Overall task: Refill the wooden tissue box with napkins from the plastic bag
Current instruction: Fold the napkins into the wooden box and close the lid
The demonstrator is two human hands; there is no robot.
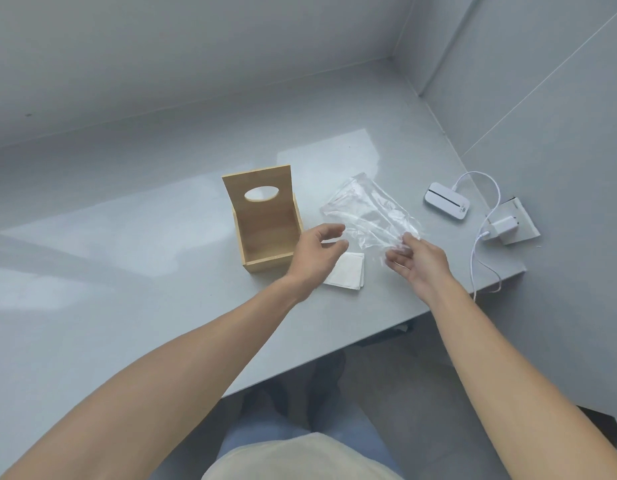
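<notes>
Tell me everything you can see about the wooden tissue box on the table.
The light wooden tissue box stands on the grey table, left of the clear plastic bag and the white napkin stack. Its lid, with an oval slot, is raised upright at the back. The open interior looks empty. The left hand hovers by its right side; whether they touch is unclear.

2 bare forearms, no sleeves anywhere up to the frame edge, no watch, rings or bands on either wrist. Left hand (315,252) and right hand (416,263) both ungloved, nails short and plain. Lower down, a pale beige fabric top (300,457) at the bottom edge, plus blue denim-looking trousers (348,427) below the table edge. Feet too dark to make out.
</notes>
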